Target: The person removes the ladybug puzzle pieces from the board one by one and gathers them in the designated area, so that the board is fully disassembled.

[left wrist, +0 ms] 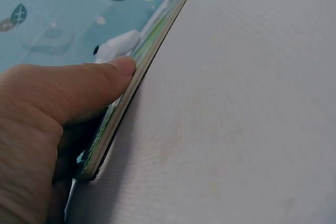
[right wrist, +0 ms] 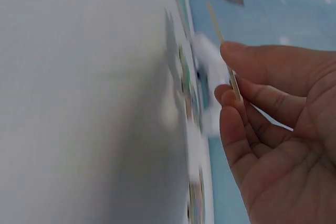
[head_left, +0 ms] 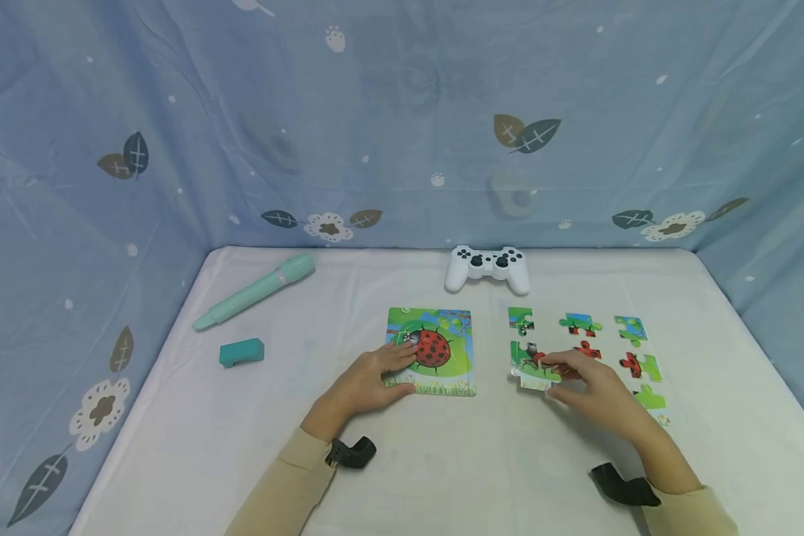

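Observation:
A square ladybug puzzle board [head_left: 435, 381] lies flat in the middle of the table. My left hand [head_left: 377, 378] rests on its left side, fingers extended over the picture. The thumb [left wrist: 113, 77] lies along the board's near edge in the left wrist view. To the right, my right hand [head_left: 596, 388] pinches a thin puzzle piece [head_left: 536, 383] with green and pale grass print between thumb and fingers. Seen edge-on in the right wrist view, that piece is raised over the table. Loose ladybug pieces, such as one with a red part [head_left: 631, 365], lie around this hand.
Behind the board sits a white game controller [head_left: 487, 268]. A mint-green microphone-shaped stick [head_left: 254, 292] and a teal block [head_left: 242, 351] lie at the left. More loose pieces, one of them blue and green [head_left: 581, 323], lie at the right. Patterned blue curtains [head_left: 402, 149] surround the table.

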`<state>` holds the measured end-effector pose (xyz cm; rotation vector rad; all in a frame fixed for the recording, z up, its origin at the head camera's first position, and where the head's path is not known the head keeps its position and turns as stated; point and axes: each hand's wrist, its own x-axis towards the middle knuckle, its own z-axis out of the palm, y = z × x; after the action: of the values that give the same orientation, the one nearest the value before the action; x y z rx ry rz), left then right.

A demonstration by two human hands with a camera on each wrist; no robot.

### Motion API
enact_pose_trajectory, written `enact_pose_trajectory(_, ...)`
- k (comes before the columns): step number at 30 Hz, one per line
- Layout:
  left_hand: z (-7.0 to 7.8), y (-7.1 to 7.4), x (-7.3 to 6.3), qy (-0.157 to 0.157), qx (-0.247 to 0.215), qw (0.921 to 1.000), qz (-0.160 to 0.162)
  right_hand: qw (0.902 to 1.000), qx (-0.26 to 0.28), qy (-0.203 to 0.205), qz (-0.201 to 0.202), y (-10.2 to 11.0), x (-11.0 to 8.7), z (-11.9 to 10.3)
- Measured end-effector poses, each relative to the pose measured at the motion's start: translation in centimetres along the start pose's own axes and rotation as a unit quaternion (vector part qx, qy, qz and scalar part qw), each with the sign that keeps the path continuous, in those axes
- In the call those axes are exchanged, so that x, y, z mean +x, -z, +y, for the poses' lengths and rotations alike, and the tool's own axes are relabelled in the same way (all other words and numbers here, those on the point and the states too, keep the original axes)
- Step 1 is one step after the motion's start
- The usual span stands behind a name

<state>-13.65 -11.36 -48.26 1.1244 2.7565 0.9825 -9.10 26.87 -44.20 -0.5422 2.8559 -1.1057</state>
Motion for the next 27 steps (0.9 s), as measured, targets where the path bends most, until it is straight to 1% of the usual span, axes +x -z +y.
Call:
enact_pose_trajectory(3, 0.0, 0.0, 0.0, -0.001, 0.001, 1.0, 0.0, 0.9999, -0.007, 0.006, 0.008, 1.1, -1.4, 1.2)
enact_pose_trajectory(6, -0.1, 0.0, 0.0, -0.006, 0.003, 1.0, 0.003, 0.9999, -0.005, 0.009, 0.004, 2.3, -2.6, 2.6)
enact_pose_trajectory(8, -0.1, 0.0, 0.0, -0.009, 0.003, 0.9999, 0.006, 1.0, -0.007, 0.001, 0.0, 3.0, -3.2, 3.5)
enact_pose_trajectory(10, -0.1, 0.1, 0.0, -0.014, 0.003, 0.9998, 0.01, 0.9998, -0.011, -0.015, -0.004, 3.5, -3.7, 4.1)
enact_pose_trajectory(13, -0.1, 0.1, 0.0, -0.013, -0.001, 0.9999, 0.011, 0.9994, -0.019, -0.029, -0.009, 4.0, -4.1, 4.8)
enact_pose_trajectory(15, 0.0, 0.1, 0.0, -0.01, 0.0, 0.9999, 0.009, 0.9992, -0.023, -0.032, -0.009, 4.2, -4.3, 5.1)
enact_pose_trajectory(22, 0.1, 0.2, 0.1, -0.009, -0.005, 1.0, 0.002, 0.9994, -0.025, -0.022, -0.005, 4.3, -4.7, 5.9)
enact_pose_trajectory(27, 0.1, 0.2, 0.1, -0.007, -0.005, 1.0, 0.003, 0.9998, -0.02, 0.003, -0.007, 4.3, -4.6, 6.0)
